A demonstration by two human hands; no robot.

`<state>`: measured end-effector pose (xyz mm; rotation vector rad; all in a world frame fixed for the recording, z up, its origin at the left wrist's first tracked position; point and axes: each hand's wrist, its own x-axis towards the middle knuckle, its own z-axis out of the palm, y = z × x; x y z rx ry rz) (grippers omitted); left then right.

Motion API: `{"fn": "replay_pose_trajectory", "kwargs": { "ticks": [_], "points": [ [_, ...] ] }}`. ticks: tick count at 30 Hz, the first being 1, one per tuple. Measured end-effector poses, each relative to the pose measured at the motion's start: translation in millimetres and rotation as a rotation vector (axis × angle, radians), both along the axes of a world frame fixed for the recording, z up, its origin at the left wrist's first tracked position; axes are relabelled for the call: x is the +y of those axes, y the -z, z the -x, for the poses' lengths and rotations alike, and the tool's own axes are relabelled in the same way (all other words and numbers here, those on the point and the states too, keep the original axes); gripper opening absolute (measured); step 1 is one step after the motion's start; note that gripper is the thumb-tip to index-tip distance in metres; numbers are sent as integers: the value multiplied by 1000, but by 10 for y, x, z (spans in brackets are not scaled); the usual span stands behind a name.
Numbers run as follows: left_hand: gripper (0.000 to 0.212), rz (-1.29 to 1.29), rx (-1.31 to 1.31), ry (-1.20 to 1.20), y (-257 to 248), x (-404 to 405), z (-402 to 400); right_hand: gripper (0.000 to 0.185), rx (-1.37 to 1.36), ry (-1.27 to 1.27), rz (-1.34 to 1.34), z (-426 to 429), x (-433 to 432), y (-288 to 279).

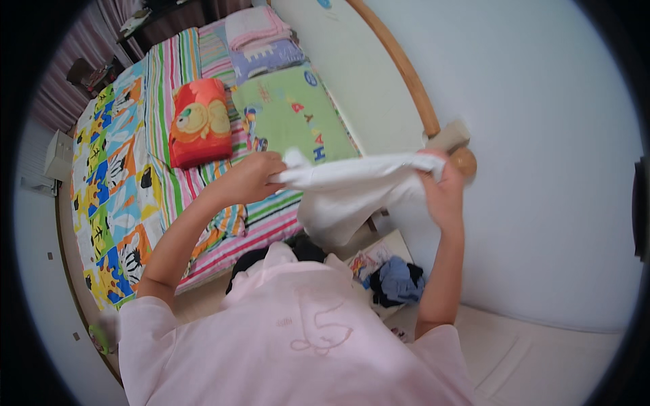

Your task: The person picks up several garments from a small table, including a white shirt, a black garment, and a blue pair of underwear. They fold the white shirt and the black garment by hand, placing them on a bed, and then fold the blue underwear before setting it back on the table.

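Note:
A white cloth garment (345,188) is stretched between my two hands in front of my chest, its lower part hanging loose and slightly blurred. My left hand (259,177) grips its left end, the fingers closed on a bunched part. At the other end, my right hand (443,190) pinches the edge between thumb and fingers, near the wooden bedpost. Beyond the cloth lies a bed with a striped sheet (274,223). A folded red blanket with a cartoon face (200,127) and a green pillow or mat bearing printed letters (294,111) rest on it.
A pale headboard with a wooden rim (401,56) stands against the white wall (533,152). Blue and dark clothes (398,281) lie in a pile at the lower right. A purple pillow (269,58) and folded pink blanket (256,28) lie at the bed's far end, an animal-print quilt (117,177) at left.

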<state>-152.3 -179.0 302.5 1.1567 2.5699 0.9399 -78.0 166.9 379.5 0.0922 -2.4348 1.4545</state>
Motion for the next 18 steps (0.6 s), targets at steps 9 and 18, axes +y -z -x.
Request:
{"fn": "replay_pose_trajectory", "kwargs": {
  "ticks": [9,18],
  "points": [
    [19,-118,-204,-76,-614,-615,239,15,40,-165,243,153,152,-215],
    [74,-1609,-1664,0,480,141,374,33,-136,23,938,544,-57,-377]
  ]
}}
